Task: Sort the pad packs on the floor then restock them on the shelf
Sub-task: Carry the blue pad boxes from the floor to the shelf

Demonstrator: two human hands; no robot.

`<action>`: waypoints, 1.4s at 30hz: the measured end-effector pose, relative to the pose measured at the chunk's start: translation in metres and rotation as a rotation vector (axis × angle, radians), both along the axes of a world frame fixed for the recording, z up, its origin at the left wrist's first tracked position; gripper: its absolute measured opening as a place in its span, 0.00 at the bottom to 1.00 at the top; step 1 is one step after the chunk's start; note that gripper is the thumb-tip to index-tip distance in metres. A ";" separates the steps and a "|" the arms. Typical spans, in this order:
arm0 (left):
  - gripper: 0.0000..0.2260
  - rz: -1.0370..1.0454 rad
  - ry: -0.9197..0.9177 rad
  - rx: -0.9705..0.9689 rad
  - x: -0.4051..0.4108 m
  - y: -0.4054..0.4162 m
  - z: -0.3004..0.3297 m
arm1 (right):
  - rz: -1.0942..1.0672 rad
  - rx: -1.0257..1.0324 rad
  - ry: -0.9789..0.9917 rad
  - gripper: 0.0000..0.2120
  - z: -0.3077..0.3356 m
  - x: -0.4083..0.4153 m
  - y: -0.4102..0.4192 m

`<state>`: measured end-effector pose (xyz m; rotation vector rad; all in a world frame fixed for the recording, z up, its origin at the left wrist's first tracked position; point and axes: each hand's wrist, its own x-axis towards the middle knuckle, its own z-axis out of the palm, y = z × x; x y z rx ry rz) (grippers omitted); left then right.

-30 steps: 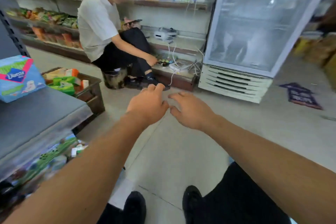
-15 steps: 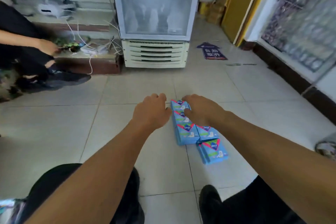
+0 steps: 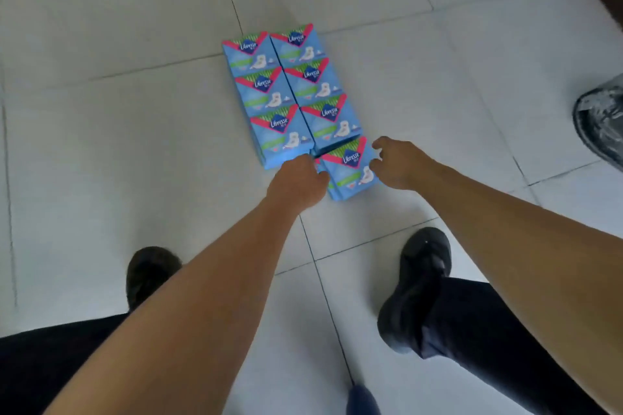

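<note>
Closing on the nearest pad pack [image 3: 350, 168] at frame centre, the curled left hand [image 3: 298, 180] and spread, empty right hand [image 3: 397, 163] should grip both sides evenly, keeping the row of packs [image 3: 290, 84] above undisturbed.

6 pad packs [image 3: 291, 91] lie on the floor [image 3: 135, 145] in 2 rows, side by side. 1 more pack [image 3: 350, 167] lies nearest, between the left hand [image 3: 296, 184] and right hand [image 3: 399, 163].

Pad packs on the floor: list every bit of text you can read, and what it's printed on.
"Libresse": brand logo on each of the seven blue pad packs, clearest on the nearest pack, which lies between the left hand and the right hand.
Small print under each logo: too blurred to read.
No other text shows.
</note>
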<state>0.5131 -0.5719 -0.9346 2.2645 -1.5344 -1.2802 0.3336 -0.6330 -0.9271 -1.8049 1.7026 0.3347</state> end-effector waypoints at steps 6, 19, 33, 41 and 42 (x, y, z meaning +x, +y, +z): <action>0.23 0.247 0.162 0.122 -0.050 -0.019 -0.092 | -0.244 0.032 -0.054 0.25 -0.087 -0.018 -0.026; 0.14 0.487 0.477 -0.050 -0.040 0.005 -0.072 | -0.401 -0.019 -0.310 0.13 -0.054 -0.006 0.002; 0.22 0.561 0.551 -0.630 0.102 0.090 0.163 | -0.125 -0.299 -0.758 0.17 0.180 0.110 0.073; 0.25 0.715 0.351 -0.934 0.195 0.199 0.285 | 0.148 -0.269 -1.025 0.14 0.286 0.230 0.130; 0.24 0.741 0.301 -0.963 0.206 0.213 0.298 | 0.193 -0.268 -1.054 0.14 0.294 0.248 0.137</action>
